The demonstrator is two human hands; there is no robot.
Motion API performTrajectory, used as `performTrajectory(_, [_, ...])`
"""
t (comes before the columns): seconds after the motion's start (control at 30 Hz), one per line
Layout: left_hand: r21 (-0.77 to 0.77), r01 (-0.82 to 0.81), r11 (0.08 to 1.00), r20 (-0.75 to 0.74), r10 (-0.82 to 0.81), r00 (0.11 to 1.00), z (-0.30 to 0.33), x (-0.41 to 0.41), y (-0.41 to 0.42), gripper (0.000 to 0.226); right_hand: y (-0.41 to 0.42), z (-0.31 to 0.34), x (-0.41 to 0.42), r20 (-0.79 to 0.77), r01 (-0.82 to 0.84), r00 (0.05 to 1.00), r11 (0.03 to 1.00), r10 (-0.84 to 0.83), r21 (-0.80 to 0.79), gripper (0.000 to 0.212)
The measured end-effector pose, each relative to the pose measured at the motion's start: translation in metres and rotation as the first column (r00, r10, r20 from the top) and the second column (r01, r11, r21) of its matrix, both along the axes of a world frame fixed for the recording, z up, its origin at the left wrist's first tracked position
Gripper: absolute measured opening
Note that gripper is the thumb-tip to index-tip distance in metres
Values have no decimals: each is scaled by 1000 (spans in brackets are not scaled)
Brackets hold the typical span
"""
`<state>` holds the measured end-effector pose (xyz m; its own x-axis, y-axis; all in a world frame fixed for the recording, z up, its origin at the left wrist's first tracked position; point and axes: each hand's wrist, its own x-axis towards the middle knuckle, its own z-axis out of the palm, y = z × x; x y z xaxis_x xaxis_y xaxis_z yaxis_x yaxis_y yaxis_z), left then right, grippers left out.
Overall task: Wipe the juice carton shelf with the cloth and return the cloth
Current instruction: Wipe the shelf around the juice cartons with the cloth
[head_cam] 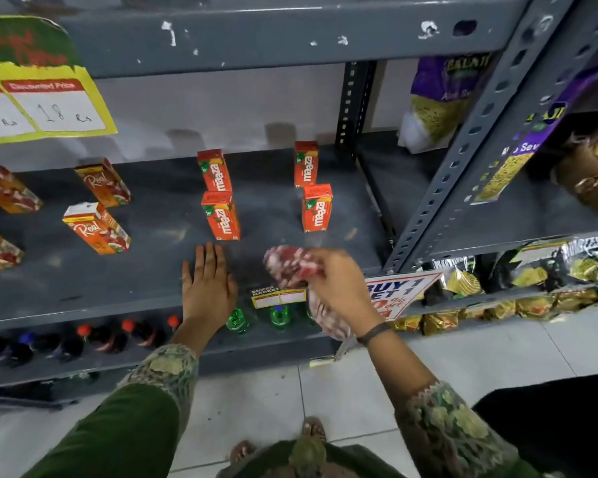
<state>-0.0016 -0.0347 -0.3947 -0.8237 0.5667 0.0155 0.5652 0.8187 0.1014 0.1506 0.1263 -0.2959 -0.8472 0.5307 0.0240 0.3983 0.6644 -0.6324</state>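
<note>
The grey metal juice carton shelf (152, 270) runs across the middle of the head view. Several orange-red juice cartons stand on it, the nearest one (221, 215) just beyond my left hand. My left hand (208, 284) lies flat, palm down, on the shelf's front edge with its fingers spread and nothing in it. My right hand (339, 281) grips a bunched red-and-white cloth (290, 263) at the shelf's front edge; part of the cloth hangs down below my wrist.
A slotted upright post (463, 160) bounds the shelf on the right, with snack packets (439, 98) beyond it. Bottles (237, 320) stand on the shelf below. A price tag (278, 297) and a "Buy 1" sign (397, 291) hang from the front edge. White floor tiles lie underfoot.
</note>
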Motion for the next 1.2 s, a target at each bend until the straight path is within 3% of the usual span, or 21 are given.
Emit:
performTrajectory(0.07, [-4,-7,1000,6,7,1000,1,1,1,78,21,12,2,-126,140,984,986,-127,95,32])
performTrajectory(0.13, [-6,-14,1000,10,14,1000,1,1,2,75,45,22,-5,-195,205,963,975,-185,84,30])
performTrajectory(0.23, [-10,-11,1000,8,11,1000,1,1,1,71,73,33,-25,-242,271,914,935,-325,-231,28])
performTrajectory(0.3, [-7,-11,1000,5,11,1000,1,0,1,76,88,26,-40,-157,316,914,897,-375,-309,32])
performTrajectory(0.4, [-2,-9,1000,-4,9,1000,1,0,1,79,102,-2,-50,128,274,956,959,-263,-71,36])
performTrajectory(0.47, [-12,-12,1000,-2,12,1000,1,0,1,78,104,-20,-47,318,210,922,975,-222,74,34])
performTrajectory(0.6, [-15,-9,1000,-12,9,1000,1,1,1,75,86,-23,-30,421,118,890,981,-174,156,35])
performTrajectory(0.7, [-25,-8,1000,-25,7,1000,2,3,1,76,54,-24,-6,394,-13,918,987,-52,162,38])
performTrajectory(0.93, [-22,5,1000,3,-4,1000,6,3,2,63,-5,10,19,212,-320,913,933,350,-162,37])
performTrajectory(1.13, [0,17,1000,51,-17,999,14,-10,-12,60,-2,34,-18,-96,-272,960,958,263,-91,30])
performTrajectory(1.2, [21,-22,1000,61,21,998,18,-16,-20,62,-1,38,-48,-129,-246,961,969,244,-5,35])
